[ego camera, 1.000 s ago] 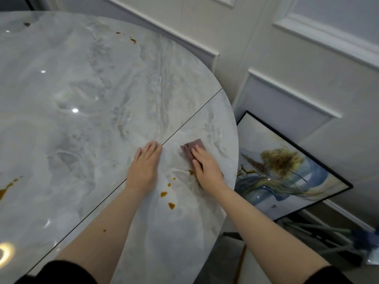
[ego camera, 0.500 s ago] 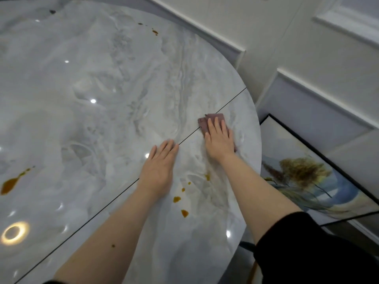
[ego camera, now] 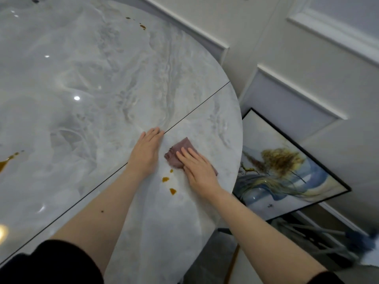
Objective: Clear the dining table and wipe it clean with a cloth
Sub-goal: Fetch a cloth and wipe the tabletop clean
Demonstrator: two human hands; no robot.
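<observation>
Marble-patterned and glossy, the round dining table (ego camera: 86,83) fills the left and middle of the view, with a thin dark seam (ego camera: 196,112) running slantwise across it. Amber-brown spots (ego camera: 168,184) lie just near the wrists, more droplets (ego camera: 141,25) sit near the far rim, and a larger smear (ego camera: 5,162) shows at the left edge. Beyond the table's right rim, a framed painting (ego camera: 287,169) leans against the white panelled wall (ego camera: 266,48), near the table edge; blurred grey poles (ego camera: 320,242) lie on the floor below it. Bare tabletop stretches wide to the left and far side.

Mauve and folded, the cloth (ego camera: 176,154) lies on the table near the right rim, just above the spots. The right hand (ego camera: 198,168) presses it flat with straight fingers held together. The left hand (ego camera: 146,152) rests palm-down just beside the cloth, fingers straight and close, their tips at the seam. Black sleeves (ego camera: 51,263) cover the upper arms.
</observation>
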